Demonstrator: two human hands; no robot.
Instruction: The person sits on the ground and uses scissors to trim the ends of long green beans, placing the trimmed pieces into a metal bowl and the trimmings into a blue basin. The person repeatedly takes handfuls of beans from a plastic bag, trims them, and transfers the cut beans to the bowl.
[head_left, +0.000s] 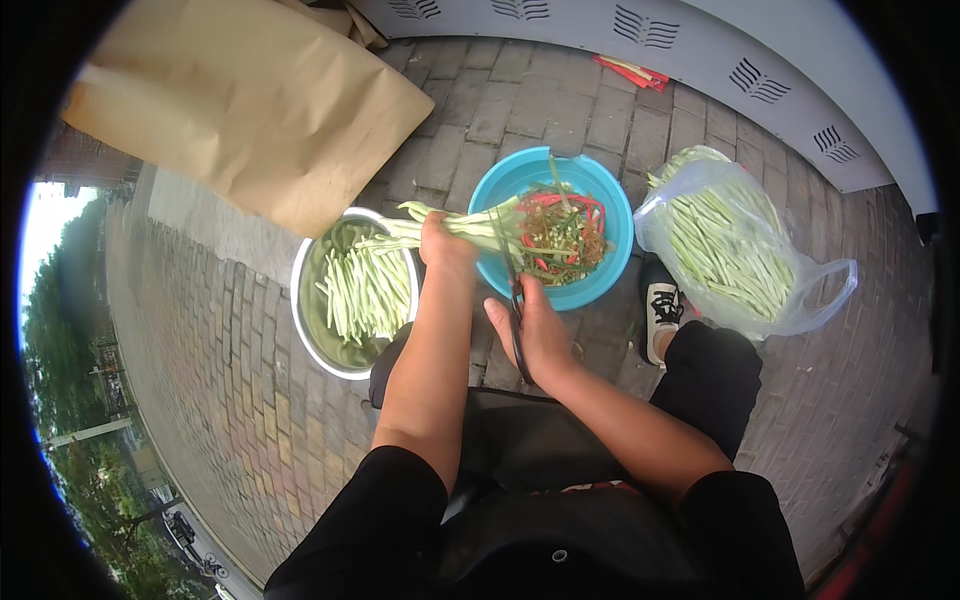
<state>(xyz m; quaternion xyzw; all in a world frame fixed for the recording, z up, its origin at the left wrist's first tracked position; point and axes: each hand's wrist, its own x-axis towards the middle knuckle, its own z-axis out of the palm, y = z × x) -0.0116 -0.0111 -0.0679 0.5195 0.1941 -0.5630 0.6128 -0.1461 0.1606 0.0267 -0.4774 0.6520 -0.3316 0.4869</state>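
A bunch of pale green beans (480, 226) is gripped in my left hand (446, 240), with one end of the bunch reaching over a blue plastic basin (619, 195). My right hand (541, 330) holds black-handled scissors (517, 330), whose blades point up and lie at the beans near the basin's left rim. Bean trimmings (566, 236), red strips and brown fibrous scraps fill the basin's bottom. To the left, a steel bowl (300, 315) contains a pile of long beans (367, 292), partly hidden behind my left forearm.
A clear plastic bag (817, 292) full of long beans (727, 247) rests on the paving at right, by my shoe (663, 311). Brown paper (255, 105) overhangs the steel bowl. Red and yellow scraps (634, 73) lie against a vented metal cabinet (577, 22).
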